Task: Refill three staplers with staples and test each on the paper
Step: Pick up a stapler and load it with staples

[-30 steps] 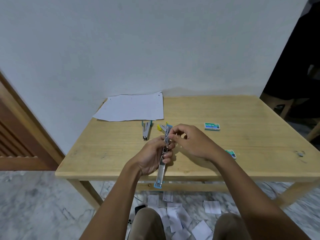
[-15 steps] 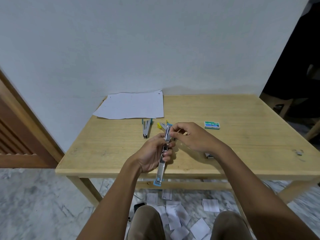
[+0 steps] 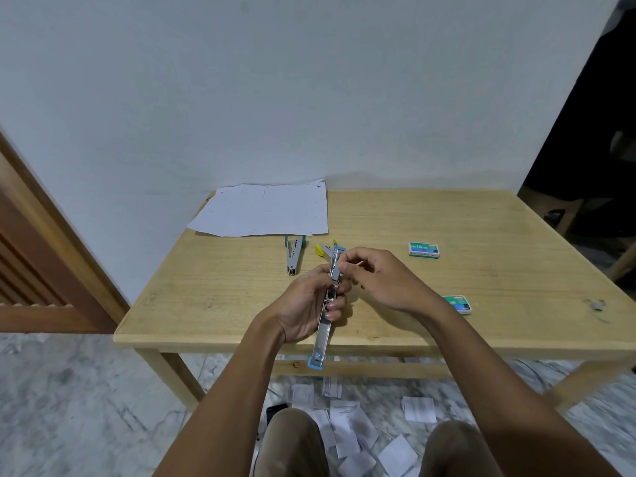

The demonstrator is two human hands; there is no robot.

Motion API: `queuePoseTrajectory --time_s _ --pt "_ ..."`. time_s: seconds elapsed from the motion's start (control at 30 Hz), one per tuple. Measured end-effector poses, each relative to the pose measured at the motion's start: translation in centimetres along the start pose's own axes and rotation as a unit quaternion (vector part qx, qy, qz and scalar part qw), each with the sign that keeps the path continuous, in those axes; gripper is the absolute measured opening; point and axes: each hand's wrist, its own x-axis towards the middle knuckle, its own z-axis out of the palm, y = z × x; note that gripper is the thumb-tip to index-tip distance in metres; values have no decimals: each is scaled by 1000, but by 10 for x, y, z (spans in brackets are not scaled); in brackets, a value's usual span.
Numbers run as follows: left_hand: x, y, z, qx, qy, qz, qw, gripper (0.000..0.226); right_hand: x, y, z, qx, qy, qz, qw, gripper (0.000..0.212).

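Since the table [image 3: 206,297] carries everything needed, the person works just above its near edge, with each item apparently in reach. Paper [image 3: 265,210] lies flat at the far left corner by the wall, probably parked clear of the loading until a test is due. In the middle, the left hand [image 3: 304,309] is wrapped round the blue stapler [image 3: 323,333], which is swung open into one long line; it is gripped about midway, so the near end hangs past the table edge and the far end points away, likely to steady the open channel. At that far end the right hand [image 3: 382,282] has its fingers curled and pinched against the metal; whether a strip of staples sits between them is too small to tell. Just beyond the hands, a teal stapler [image 3: 294,253] and a yellow stapler [image 3: 321,250] rest side by side on the table, seemingly waiting or already done. One staple box [image 3: 424,249] lies to the right of them and a second box [image 3: 459,303] sits by the right wrist, seemingly the handier supply.
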Motion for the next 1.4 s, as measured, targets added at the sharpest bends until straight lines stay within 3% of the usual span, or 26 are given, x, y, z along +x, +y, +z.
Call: queuePoseTrajectory --time_s 0.33,0.53,0.63,0.7,0.87,0.97,1.07,1.2,1.3,1.4 --pt "-1 -1 -1 14 14 -1 1000 23 2 9 9 -111 67 -3 992 10" --pt "0 -2 2 15 39 -5 999 24 -1 8 15 -80 132 -13 988 18" --pt "0 -2 2 10 36 -3 999 24 -3 10 11 -130 128 -33 983 14" --pt "0 -2 1 13 33 -3 999 23 -6 12 4 -185 84 -58 977 17" --pt "-1 -1 2 21 41 -9 999 19 -10 7 -15 -344 -47 -101 932 32" --pt "-1 -1 3 18 45 -11 999 18 -7 3 -23 -457 -87 -124 876 37" --pt "-1 0 3 20 45 -12 999 18 2 0 -26 -549 -84 -188 810 42" --pt "0 -3 0 0 30 -16 999 17 10 -3 -29 -598 -64 -231 765 60" --pt "1 -3 -1 10 17 -18 1000 6 14 -5 -30 -619 -35 -232 750 54" --pt "1 -3 0 11 18 -18 1000 6 13 -4 -31 -589 -12 -232 774 51"
